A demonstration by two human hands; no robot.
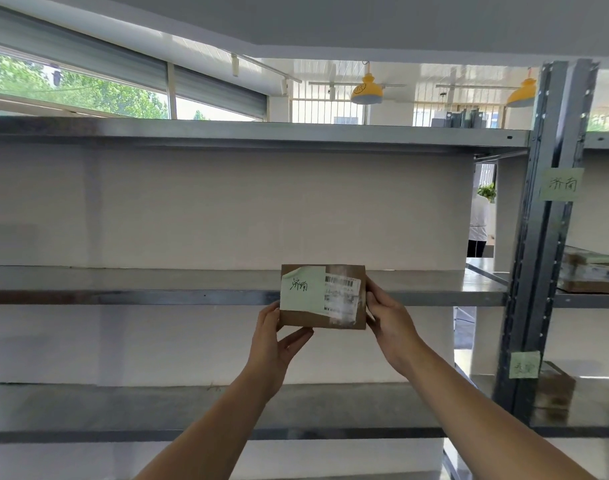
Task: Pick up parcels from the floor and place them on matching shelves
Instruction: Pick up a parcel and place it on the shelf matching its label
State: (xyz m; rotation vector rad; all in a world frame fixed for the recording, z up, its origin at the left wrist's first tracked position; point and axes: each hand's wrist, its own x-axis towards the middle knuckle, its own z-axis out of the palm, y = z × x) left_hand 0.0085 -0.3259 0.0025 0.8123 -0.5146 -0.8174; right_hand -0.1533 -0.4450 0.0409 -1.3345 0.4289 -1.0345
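I hold a small brown cardboard parcel (322,320) up in front of the metal shelving. It bears a green handwritten note and a white barcode label. My left hand (277,341) grips its lower left corner and my right hand (389,320) grips its right edge. The parcel hangs level with the middle shelf (157,289). On the grey upright post (552,237) a green note (561,184) carries the same handwritten characters as the parcel's note. A second green note (524,364) sits lower on the post.
Right of the post, a taped parcel (588,273) lies on the middle shelf and another brown box (554,386) on the lower shelf. A top shelf (261,133) and a lower shelf (123,407) span the left bay. A person in white stands behind, at the right.
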